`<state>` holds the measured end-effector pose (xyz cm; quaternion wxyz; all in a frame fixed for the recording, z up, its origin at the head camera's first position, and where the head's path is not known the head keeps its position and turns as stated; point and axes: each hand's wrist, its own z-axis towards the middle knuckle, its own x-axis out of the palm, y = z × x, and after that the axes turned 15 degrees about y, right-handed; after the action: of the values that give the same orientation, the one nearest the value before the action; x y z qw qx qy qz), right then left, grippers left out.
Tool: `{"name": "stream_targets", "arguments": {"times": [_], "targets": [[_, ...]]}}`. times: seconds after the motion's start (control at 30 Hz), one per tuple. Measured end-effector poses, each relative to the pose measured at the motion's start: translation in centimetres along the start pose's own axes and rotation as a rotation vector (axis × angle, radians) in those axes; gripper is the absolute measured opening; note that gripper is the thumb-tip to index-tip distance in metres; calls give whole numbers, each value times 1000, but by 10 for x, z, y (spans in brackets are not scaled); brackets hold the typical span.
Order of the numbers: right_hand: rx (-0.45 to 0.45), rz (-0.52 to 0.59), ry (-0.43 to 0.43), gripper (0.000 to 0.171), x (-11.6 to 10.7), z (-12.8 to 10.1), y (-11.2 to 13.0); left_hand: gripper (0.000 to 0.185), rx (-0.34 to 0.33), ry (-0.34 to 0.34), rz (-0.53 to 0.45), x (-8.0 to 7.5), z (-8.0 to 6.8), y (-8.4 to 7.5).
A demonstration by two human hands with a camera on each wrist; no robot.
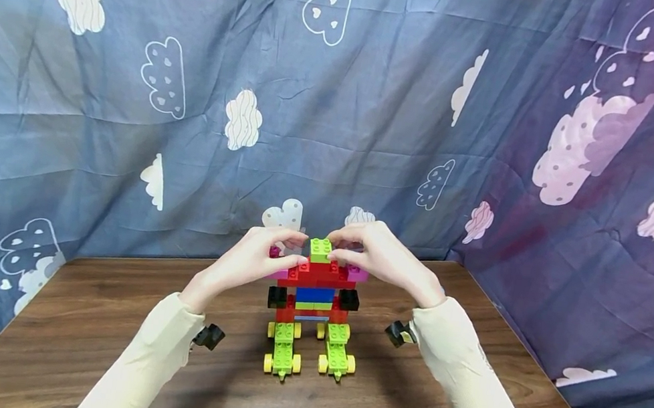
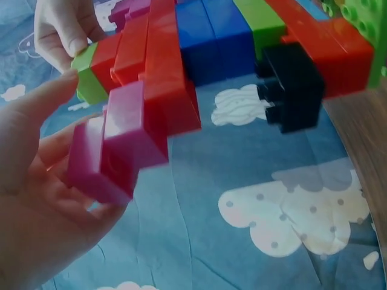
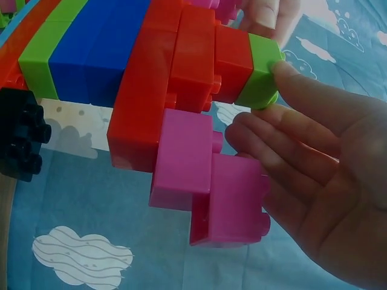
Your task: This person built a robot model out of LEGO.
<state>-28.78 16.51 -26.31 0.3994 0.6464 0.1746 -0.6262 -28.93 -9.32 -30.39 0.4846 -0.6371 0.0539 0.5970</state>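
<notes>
Atop the nearly complete brick figure (image 1: pixel 312 303), left hand (image 1: pixel 256 260) and right hand (image 1: pixel 378 254) are pinching, seating the green brick (image 1: pixel 320 249).

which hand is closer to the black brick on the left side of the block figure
Left. The left hand is at the figure's top, just above and left of the black brick; the right hand is across the figure, on the green top brick.

A brown wooden table (image 1: pixel 76 330) stands in a corner. Blue cloth (image 1: pixel 132 108) printed with clouds hangs behind and beside it.
</notes>
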Motion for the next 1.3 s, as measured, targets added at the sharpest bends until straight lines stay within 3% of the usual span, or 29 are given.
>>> {"name": "stream_targets", "arguments": {"times": [0.37, 0.53, 0.73, 1.07, 1.3], "targets": [[15, -23, 41, 30, 0, 0, 1, 55, -16, -7, 22, -5, -25, 19], [-16, -81, 29, 30, 1, -2, 2, 57, -12, -18, 51, -5, -30, 26], [6, -48, 32, 35, -1, -8, 2, 55, -25, -25, 34, -5, -36, 32], [-40, -56, -135, 28, -5, -23, -17, 51, -12, -53, -26, -1, -39, 31], [5, -116, -233, 27, -10, -39, -39, 49, -5, -74, -23, 2, -39, 34]]}}
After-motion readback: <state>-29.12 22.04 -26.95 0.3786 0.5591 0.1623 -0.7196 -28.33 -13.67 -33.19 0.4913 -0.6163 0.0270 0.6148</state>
